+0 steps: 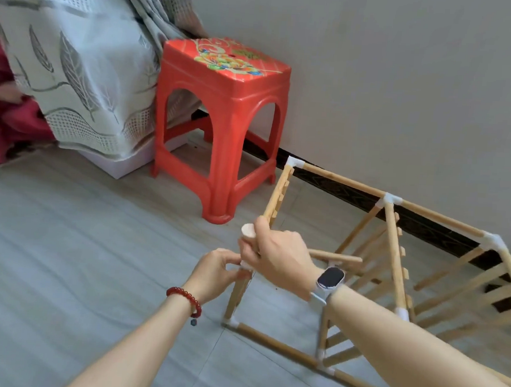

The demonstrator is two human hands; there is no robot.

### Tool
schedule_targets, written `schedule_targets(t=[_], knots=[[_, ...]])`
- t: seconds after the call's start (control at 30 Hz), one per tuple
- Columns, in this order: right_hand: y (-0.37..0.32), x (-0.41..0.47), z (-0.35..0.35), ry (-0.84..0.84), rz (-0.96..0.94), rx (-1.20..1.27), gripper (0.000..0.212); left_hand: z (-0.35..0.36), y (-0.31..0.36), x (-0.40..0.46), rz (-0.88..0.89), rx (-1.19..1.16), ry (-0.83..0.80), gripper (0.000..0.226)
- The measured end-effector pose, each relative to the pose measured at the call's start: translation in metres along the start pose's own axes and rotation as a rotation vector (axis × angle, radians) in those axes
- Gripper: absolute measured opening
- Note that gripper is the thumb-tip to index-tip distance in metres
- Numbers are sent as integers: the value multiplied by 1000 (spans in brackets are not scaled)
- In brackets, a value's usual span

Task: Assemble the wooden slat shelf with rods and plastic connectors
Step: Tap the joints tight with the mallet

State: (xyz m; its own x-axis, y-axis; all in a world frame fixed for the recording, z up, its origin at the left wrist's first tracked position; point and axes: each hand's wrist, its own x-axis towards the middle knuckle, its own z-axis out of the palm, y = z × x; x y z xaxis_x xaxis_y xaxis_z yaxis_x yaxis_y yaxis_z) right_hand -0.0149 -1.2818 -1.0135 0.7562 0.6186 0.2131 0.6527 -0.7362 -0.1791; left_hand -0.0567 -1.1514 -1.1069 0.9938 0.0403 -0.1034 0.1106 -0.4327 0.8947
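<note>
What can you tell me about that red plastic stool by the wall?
The red stool looks like moulded glossy plastic, with a square seat, four legs joined by arched sides and low crossbars. A colourful flower print decorates the seat. It stands upright on the grey floor, close to the white wall, beside a leaf-patterned curtain. Neither hand touches it.

Pale wood rods (343, 179) with white connectors (392, 200); a red stool (222, 106) with a flower print in green, orange and gold on its seat; grey-white curtain (76, 60) with a grey leaf pattern; grey floor (77, 256); dark red bead bracelet (185, 297); white-strapped watch (329, 278)
</note>
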Motion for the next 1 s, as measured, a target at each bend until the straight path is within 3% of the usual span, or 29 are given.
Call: schedule_targets(t=[0.1,0.2,0.27,0.33,0.43,0.5,0.57,0.63,0.73,0.87,1.0], knots=[[13,13,-10,206,48,89,42,1,-7,0,13,-21,8,23],[6,-9,9,-3,-64,1,44,1,-10,4,-26,-39,4,20],[7,-7,11,14,-63,16,49,-2,-9,5,-28,-54,-37,21],[13,3,7,118,1,74,49,-7,-4,7,-52,-67,-112,22],[10,-9,15,-56,-29,100,38,-22,3,14,-84,32,-286,16],[20,-9,11,-130,108,214,27,-39,12,27,-158,173,-474,23],[43,8,-2,-56,278,412,27,-55,21,48,-258,359,-537,39],[73,32,-17,60,356,485,28,-61,35,73,-247,448,-388,39],[109,63,-30,112,345,363,23,-40,66,112,-153,333,-134,45],[143,110,-39,29,376,214,19,2,94,179,-127,301,-63,52],[164,152,-49,94,197,201,8,30,86,231,-134,370,62,35]])
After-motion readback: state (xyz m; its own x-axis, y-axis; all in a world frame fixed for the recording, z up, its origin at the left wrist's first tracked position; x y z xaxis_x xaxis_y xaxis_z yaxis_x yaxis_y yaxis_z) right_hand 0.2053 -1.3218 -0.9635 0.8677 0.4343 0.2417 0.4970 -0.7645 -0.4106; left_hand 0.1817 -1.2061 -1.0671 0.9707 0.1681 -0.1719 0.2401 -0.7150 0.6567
